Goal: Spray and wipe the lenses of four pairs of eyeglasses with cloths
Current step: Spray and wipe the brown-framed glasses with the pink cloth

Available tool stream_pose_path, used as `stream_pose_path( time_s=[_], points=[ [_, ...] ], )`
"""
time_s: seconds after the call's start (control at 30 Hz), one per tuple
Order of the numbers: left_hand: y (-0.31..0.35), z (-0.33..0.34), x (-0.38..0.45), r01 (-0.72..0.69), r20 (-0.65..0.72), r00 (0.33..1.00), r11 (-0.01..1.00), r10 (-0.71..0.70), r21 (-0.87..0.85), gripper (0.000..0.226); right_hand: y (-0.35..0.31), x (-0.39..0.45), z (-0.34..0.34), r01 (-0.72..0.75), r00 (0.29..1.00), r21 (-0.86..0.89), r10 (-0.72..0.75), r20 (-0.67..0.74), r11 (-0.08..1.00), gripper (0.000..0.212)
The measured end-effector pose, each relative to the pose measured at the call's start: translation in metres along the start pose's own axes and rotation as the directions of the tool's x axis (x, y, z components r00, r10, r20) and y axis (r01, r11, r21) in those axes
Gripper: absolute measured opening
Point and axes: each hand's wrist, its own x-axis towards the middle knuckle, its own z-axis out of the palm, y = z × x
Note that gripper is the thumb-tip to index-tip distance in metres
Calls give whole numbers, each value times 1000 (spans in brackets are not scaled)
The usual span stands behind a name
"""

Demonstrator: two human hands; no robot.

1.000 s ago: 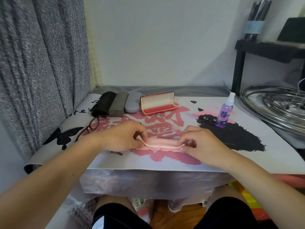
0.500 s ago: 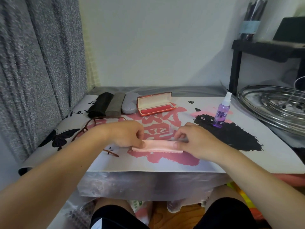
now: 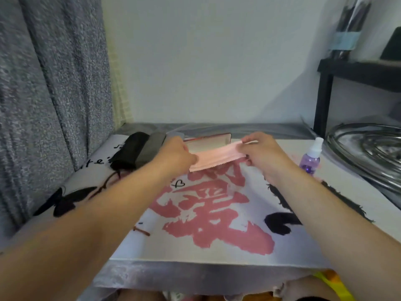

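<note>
A folded pink cloth [image 3: 216,156] is held in the air above the far part of the table, stretched between both hands. My left hand [image 3: 173,154] grips its left end and my right hand [image 3: 260,153] pinches its right end. Right behind the cloth stands the open red glasses case [image 3: 208,141], mostly hidden. A purple spray bottle [image 3: 311,157] stands upright to the right of my right hand. Brown-framed eyeglasses [image 3: 108,183] lie at the left, largely covered by my left forearm.
A black case [image 3: 130,153] and a grey case [image 3: 152,151] lie side by side at the far left. The printed table mat [image 3: 217,213] covers the tabletop. A grey curtain [image 3: 43,94] hangs at left. A metal rack [image 3: 368,153] and a black shelf [image 3: 358,70] stand at right.
Both hands lifted the folded pink cloth off the mat near the front and carried it up and away to the open red case. The view tilted forward.
</note>
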Motion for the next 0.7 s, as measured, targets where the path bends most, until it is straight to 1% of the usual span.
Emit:
stream_pose_path(
  time_s=[0.07, 0.13, 0.2, 0.27, 0.33, 0.43, 0.5, 0.6, 0.7],
  points=[
    [-6, 18, 23, 14, -116, 993, 997, -6, 70, 25, 3, 33, 15, -12, 999, -88, 7, -49, 996, 15],
    [-11, 28, 39, 22, -213, 977, 988, 12, 156, 23, 6, 53, 26, 16, 997, -255, -34, -67, 967, 7],
    [-14, 33, 45, 5, -271, 960, 966, 68, 258, 23, 12, 65, 32, 60, 995, -391, -87, -53, 918, 3],
    [-14, 38, 44, -30, -309, 941, 945, 136, 325, 20, 21, 69, 35, 99, 991, -453, -129, -37, 886, 6],
    [-14, 41, 41, -52, -317, 931, 924, 182, 379, 15, 29, 69, 37, 140, 983, -493, -179, -32, 859, 8],
    [-15, 45, 38, -42, -293, 937, 892, 192, 451, 5, 36, 66, 39, 212, 964, -587, -266, -5, 782, 6],
    [-14, 46, 35, -43, -286, 935, 869, 209, 492, 6, 38, 63, 41, 253, 950, -637, -313, 20, 728, 7],
    [-9, 48, 32, -57, -288, 923, 828, 257, 557, 8, 39, 61, 42, 261, 944, -664, -329, 24, 701, 8],
    [-2, 50, 33, -46, -297, 921, 826, 254, 562, 10, 40, 62, 43, 253, 944, -675, -329, 16, 693, 7]
  ],
)
